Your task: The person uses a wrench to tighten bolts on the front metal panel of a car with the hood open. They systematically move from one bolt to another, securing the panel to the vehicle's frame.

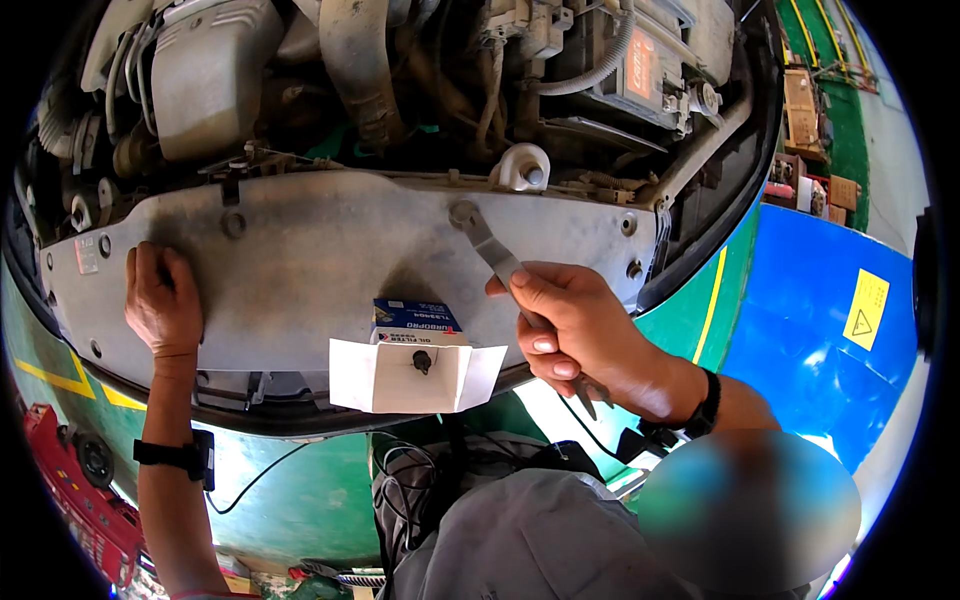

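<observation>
In the head view, my right hand (pixel 560 320) grips a flat grey metal tool (pixel 492 250), whose rounded end lies over a spot on the silver-grey front panel (pixel 300 260) of a car. My left hand (pixel 160 300) rests curled on the panel's left part; whether anything is inside its fingers is hidden. Between my hands an open blue and white cardboard box (pixel 478 380) sits at the panel's lower edge, with a small dark fastener (pixel 421 362) in it. Several round holes and fittings dot the panel.
The engine bay (pixel 215 80) fills the top, with hoses and a battery. At right stand a blue metal surface (pixel 810 300) and cardboard boxes (pixel 800 110). A red wheeled item (pixel 60 470) is at lower left. Green floor shows below; cables hang near my body.
</observation>
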The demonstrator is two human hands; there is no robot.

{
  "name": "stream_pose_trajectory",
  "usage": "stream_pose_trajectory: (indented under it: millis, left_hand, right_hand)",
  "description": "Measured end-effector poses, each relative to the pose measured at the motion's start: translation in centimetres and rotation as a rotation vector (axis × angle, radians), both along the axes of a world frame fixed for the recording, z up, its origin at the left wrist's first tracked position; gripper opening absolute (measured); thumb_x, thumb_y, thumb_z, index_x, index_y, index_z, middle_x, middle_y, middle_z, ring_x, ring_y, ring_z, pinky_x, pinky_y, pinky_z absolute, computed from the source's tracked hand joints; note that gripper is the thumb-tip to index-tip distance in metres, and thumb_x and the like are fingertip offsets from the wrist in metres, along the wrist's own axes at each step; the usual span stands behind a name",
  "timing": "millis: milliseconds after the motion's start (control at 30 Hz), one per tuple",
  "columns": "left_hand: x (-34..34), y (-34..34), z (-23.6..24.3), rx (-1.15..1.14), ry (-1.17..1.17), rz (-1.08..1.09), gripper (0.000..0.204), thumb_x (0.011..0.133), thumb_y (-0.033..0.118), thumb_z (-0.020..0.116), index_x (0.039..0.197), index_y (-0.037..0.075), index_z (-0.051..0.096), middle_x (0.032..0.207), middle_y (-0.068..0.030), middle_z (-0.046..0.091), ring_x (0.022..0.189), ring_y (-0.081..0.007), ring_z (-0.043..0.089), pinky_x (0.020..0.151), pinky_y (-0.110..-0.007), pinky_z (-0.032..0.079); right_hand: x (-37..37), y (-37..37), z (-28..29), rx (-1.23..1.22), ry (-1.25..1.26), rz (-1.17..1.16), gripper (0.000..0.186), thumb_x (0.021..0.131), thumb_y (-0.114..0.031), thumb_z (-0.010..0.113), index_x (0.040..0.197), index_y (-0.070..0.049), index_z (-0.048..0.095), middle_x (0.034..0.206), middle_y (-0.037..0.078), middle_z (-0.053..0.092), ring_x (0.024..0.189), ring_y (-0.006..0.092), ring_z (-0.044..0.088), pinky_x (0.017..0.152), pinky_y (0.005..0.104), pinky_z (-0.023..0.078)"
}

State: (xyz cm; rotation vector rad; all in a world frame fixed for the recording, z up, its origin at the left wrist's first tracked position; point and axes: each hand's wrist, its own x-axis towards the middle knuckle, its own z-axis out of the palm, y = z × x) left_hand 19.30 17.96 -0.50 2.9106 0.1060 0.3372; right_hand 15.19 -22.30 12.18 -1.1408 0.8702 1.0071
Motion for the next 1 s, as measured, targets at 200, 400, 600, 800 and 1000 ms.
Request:
stream_pose_trajectory:
  millis: [200, 400, 600, 800, 1000]
  left_hand:
    - [0.1, 0.2, -0.3, -0.015, -0.001, -0.007, 0.016, 0.098, 0.021, 0.055, 0.089, 0.009, 0.053, 0.089, -0.0095, 0.059, 0.075, -0.0370, 0.061, 0.063, -0.045, 0.048]
    - [0.2, -0.1, 0.1, 0.029, 0.013, 0.012, 0.015, 0.098, 0.022, 0.054, 0.090, 0.009, 0.053, 0.090, -0.0104, 0.059, 0.076, -0.0377, 0.061, 0.063, -0.045, 0.048]
    - [0.2, -0.2, 0.0, 0.081, -0.022, -0.019, 0.011, 0.095, 0.019, 0.055, 0.088, 0.011, 0.053, 0.087, -0.0079, 0.058, 0.075, -0.0351, 0.061, 0.061, -0.046, 0.048]
    - [0.1, -0.5, 0.1, 0.057, -0.017, 0.007, 0.012, 0.095, 0.019, 0.055, 0.086, 0.011, 0.053, 0.085, -0.0073, 0.058, 0.073, -0.0347, 0.061, 0.060, -0.045, 0.048]
    - [0.3, -0.6, 0.2, 0.060, -0.015, 0.004, 0.013, 0.096, 0.021, 0.054, 0.087, 0.012, 0.053, 0.087, -0.0075, 0.059, 0.072, -0.0351, 0.061, 0.060, -0.045, 0.047]
  right_hand:
    - [3.6, -1.7, 1.4, -0.055, 0.098, 0.245, 0.038, 0.108, -0.031, 0.044, 0.122, 0.002, 0.056, 0.062, -0.002, 0.040, 0.039, 0.0063, 0.035, 0.035, 0.0267, 0.033]
    - [3.9, -3.3, 0.0, -0.075, -0.028, 0.460, 0.037, 0.109, -0.031, 0.043, 0.118, 0.002, 0.057, 0.056, -0.002, 0.039, 0.039, 0.0057, 0.034, 0.034, 0.0257, 0.030]
    - [0.6, -3.1, -2.1, -0.038, -0.193, 0.354, 0.035, 0.110, -0.030, 0.042, 0.112, 0.002, 0.055, 0.053, -0.002, 0.036, 0.038, 0.0061, 0.031, 0.035, 0.0264, 0.028]
    - [-1.7, -0.9, -3.2, -0.040, -0.204, 0.168, 0.032, 0.110, -0.030, 0.041, 0.106, 0.000, 0.054, 0.052, -0.003, 0.036, 0.037, 0.0069, 0.031, 0.035, 0.0266, 0.029]
    - [0.8, -2.8, -2.1, -0.090, -0.183, 0.399, 0.030, 0.111, -0.030, 0.040, 0.103, -0.003, 0.053, 0.052, -0.003, 0.036, 0.037, 0.0066, 0.031, 0.035, 0.0269, 0.027]
